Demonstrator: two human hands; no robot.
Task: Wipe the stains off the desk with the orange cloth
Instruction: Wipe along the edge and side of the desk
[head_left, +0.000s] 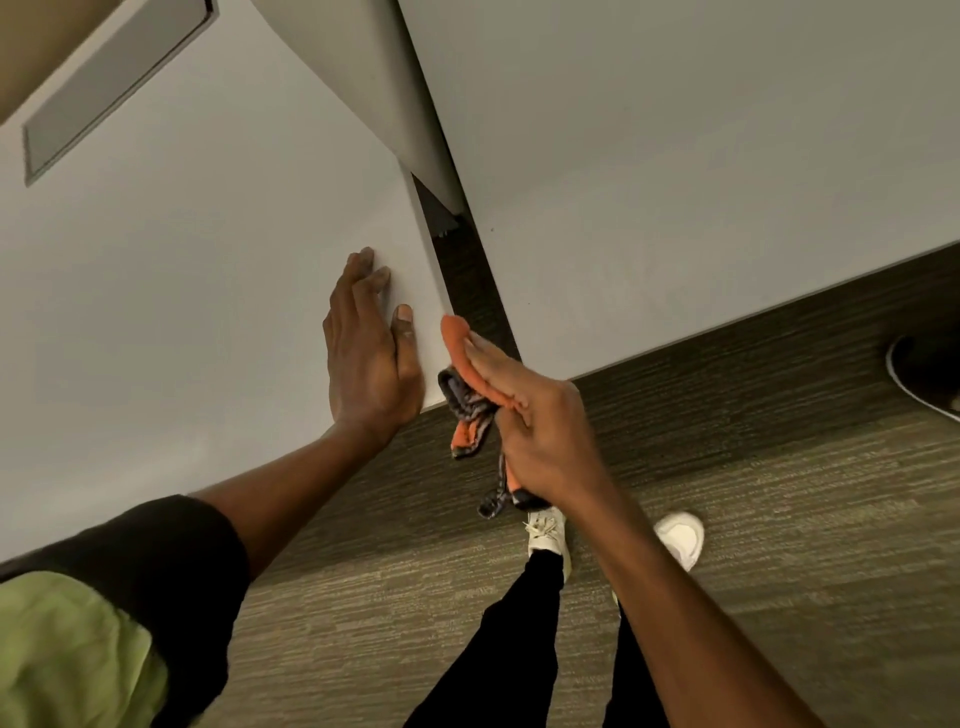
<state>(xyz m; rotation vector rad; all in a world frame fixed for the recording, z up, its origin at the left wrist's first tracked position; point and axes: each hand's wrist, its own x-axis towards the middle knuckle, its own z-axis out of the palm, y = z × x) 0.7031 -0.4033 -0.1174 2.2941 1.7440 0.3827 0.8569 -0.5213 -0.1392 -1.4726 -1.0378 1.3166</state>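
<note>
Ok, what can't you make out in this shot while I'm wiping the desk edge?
Head view:
- Stains on the desk: none visible, too faint or small.
- Orange cloth: partly covered by the right hand.
- Desk under the left hand: hidden by the palm.
- Dark object on the floor: cut off by the right edge.

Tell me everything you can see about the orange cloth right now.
The orange cloth looks like soft fabric, orange with dark grey striped parts. It is bunched up in the right hand, its orange tip poking past the fingertips against the side edge of the white desk, near the corner. Loose ends hang below the hand over the carpet. Only the right hand touches it otherwise.
</note>
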